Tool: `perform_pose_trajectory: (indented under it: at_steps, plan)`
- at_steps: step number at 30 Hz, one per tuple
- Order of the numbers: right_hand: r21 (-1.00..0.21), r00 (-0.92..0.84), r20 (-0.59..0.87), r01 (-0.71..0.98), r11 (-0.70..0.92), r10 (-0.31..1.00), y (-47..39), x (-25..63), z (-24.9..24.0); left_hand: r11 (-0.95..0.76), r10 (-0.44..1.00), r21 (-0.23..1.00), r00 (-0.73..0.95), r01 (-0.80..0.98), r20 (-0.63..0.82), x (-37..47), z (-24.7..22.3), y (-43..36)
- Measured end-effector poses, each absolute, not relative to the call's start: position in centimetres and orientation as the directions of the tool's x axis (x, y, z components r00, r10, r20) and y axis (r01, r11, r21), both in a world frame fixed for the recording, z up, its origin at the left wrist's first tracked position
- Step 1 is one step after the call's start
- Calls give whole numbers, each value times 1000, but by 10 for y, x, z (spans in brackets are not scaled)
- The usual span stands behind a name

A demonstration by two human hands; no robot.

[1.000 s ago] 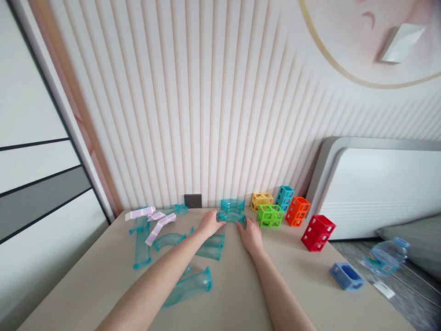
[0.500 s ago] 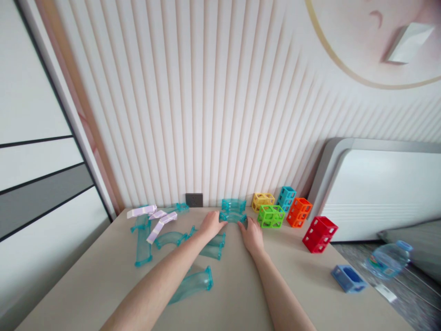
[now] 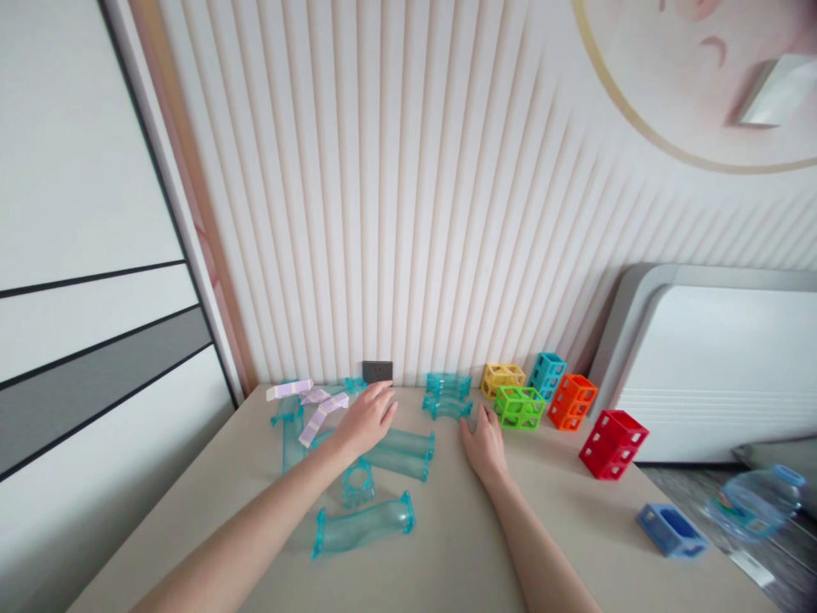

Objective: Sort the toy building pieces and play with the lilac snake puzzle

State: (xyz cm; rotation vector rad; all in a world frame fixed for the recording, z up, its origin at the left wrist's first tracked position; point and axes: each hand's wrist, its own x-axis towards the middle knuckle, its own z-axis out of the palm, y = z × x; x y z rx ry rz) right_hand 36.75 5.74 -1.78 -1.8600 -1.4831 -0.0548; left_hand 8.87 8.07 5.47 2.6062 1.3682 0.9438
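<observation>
My left hand [image 3: 368,419] hovers over the translucent teal track pieces, fingers apart and holding nothing. Just below it lie straight teal tubes [image 3: 402,451], partly under my forearm. On the tabletop, my right hand [image 3: 485,441] rests with thumb and fingers apart, close to the right end of a curved teal piece [image 3: 448,407]. Another teal piece [image 3: 448,383] stands behind that curve, near the wall. Nearer to me are a teal ring-topped piece [image 3: 357,484] and a wavy teal tube [image 3: 363,526]. Purple-and-white strips [image 3: 324,415] lie left of my left hand.
Right of my right hand stand open-frame blocks: green [image 3: 520,409], yellow [image 3: 503,380], blue [image 3: 547,375], orange [image 3: 573,402] and red [image 3: 613,444]. A slate-blue block [image 3: 671,529] lies near the table's right edge. Beyond it is a plastic bottle [image 3: 757,502]. A black socket [image 3: 377,371] sits on the ribbed wall.
My left hand has let go of the curved teal piece and moved left over the other tubes. My right hand has drawn slightly back from that piece. The view has shifted left.
</observation>
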Motion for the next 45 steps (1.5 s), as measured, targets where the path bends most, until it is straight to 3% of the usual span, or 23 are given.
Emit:
perform_pose_trajectory:
  at_steps: [4, 7, 12, 17, 24, 32, 38, 41, 45]
  plan:
    - [-522, 281, 562, 850, 69, 778, 43, 356, -1, -604, 726, 251, 392, 757, 565, 19, 51, 46]
    - [-473, 132, 589, 856, 208, 797, 34, 326, 18, -569, 658, 119, 364, 814, 659, -17, 37, 26]
    - [-379, -209, 446, 837, 395, 870, 29, 236, 44, -499, 697, 72, 351, 864, 625, -27, 21, 13]
    - [-311, -342, 267, 854, 417, 901, 36, 170, 49, -454, 768, 98, 333, 885, 548, -21, 12, 14]
    - [-313, -360, 208, 856, 411, 909, 37, 167, 43, -417, 800, 79, 324, 906, 505, -16, -1, 14]
    - [-474, -267, 401, 758, 448, 876, 29, 184, 47, -405, 787, 138, 268, 904, 555, -11, -6, 15]
    - [-541, -163, 564, 667, 512, 809, 20, 207, 44, -491, 733, 246, 244, 836, 635, -9, 6, 12]
    - [-541, -90, 674, 616, 572, 734, 14, 226, 40, -555, 726, 267, 302, 788, 618, 2, 28, 12]
    - [-565, 23, 713, 611, 554, 701, 19, 262, 34, -551, 777, 290, 356, 783, 519, 40, 62, 23]
